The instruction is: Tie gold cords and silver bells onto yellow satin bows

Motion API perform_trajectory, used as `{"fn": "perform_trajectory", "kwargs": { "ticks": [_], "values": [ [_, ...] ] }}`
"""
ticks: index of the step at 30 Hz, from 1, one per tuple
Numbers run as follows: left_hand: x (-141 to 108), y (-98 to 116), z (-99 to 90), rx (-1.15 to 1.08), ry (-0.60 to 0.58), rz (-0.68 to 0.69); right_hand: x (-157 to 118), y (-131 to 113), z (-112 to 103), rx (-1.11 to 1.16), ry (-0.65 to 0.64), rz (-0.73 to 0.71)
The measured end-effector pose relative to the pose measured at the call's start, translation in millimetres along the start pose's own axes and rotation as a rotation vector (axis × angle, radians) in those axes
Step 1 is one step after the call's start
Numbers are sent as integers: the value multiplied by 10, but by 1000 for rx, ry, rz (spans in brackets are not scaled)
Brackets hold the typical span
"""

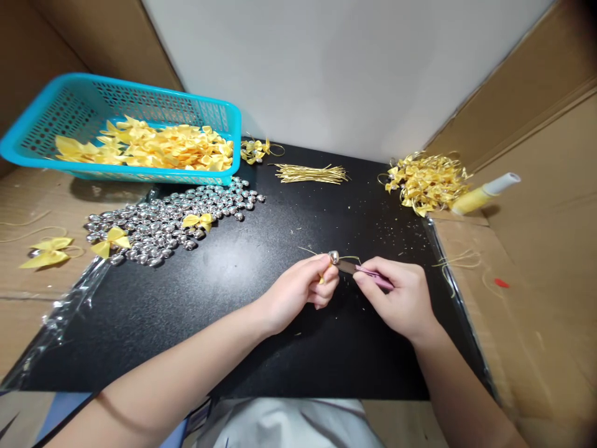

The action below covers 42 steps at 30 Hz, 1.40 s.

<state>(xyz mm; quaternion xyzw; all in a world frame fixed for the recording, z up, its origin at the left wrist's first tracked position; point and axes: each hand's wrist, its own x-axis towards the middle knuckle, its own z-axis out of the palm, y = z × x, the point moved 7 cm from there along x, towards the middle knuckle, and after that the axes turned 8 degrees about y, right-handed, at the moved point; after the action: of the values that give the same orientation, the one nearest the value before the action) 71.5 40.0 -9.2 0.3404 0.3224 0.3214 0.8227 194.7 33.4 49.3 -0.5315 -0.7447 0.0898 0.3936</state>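
Note:
Near the middle of the black table, my left hand (298, 289) pinches a small silver bell (333, 257) between thumb and fingers. A bit of yellow ribbon (321, 280) shows below its fingers, and a thin gold cord (310, 251) sticks out to the left and right of the bell. To the right, my right hand (401, 295) is closed on the pink handle of a small blade tool (375, 278). The blade points left, close beside the bell and the cord. Whether it touches them I cannot tell.
A blue basket (140, 167) of yellow bows stands back left. Silver bells (158, 227) are spread before it. Gold ties (311, 174) lie at the back centre; finished-looking bow pieces (426, 180) and a yellow-white tube (485, 193) are back right. Cardboard (536, 186) borders the right.

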Motion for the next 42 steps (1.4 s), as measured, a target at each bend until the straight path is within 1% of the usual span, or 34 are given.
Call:
{"fn": "perform_trajectory", "kwargs": {
  "ticks": [6,9,13,16,20,25,29,33,35,38,40,42],
  "values": [
    [-1,45,-66,243,77,159,-15,-59,-70,-118,24,-45],
    [-35,77,-106,379,134,227,-28,-92,-83,-158,46,-72],
    [-96,183,-69,584,145,344,-50,-120,-93,-193,105,-111],
    [-132,274,-30,675,148,427,-67,-140,-110,-193,166,-151],
    [-151,306,-21,714,160,457,-80,-174,-136,-183,245,-217],
    [-166,260,-54,601,181,487,-91,-181,-131,-191,282,-248],
    [-199,265,-59,642,196,604,-103,-177,-118,-204,298,-254],
    [-220,278,-45,692,157,718,-106,-179,-104,-209,297,-254],
    [-242,310,-37,715,134,819,-106,-194,-107,-205,295,-264],
    [-306,367,16,819,63,1030,-112,-232,-135,-204,298,-308],
    [-352,379,76,922,-12,1160,-124,-264,-160,-213,292,-364],
    [-409,389,130,1026,-50,1293,-142,-296,-185,-228,281,-438]
  ]
}}
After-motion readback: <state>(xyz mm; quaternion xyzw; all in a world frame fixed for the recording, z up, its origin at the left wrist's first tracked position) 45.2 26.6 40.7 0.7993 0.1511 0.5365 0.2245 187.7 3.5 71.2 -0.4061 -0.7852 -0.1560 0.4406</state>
